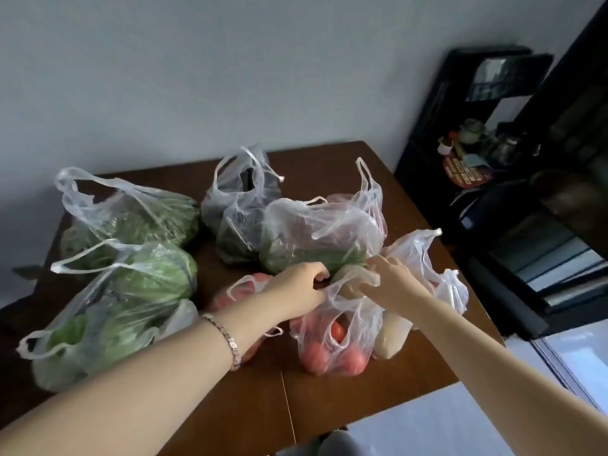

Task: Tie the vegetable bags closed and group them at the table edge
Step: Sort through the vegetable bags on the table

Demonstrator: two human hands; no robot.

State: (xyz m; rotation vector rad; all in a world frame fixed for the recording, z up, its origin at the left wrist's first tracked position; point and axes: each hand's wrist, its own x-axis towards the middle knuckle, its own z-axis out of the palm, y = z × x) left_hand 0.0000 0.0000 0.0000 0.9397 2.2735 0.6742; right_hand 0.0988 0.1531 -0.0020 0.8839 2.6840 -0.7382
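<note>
Head view: both hands, left hand point(297, 287) and right hand point(393, 279), have fingers clamped on the handles of the tomato bag point(332, 340) on the brown counter point(329, 399). Left of that bag lie two bags of leafy greens point(131, 284); behind it, a bag of dark greens point(237, 209).

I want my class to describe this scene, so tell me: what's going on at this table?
A person is working on a clear bag of tomatoes near the front of the brown table. The left hand and the right hand each pinch part of its loose top, apparently gathering the handles to tie them. Bags of leafy greens lie to the left with handles open, and other bags sit behind, also untied as far as can be seen.
</note>
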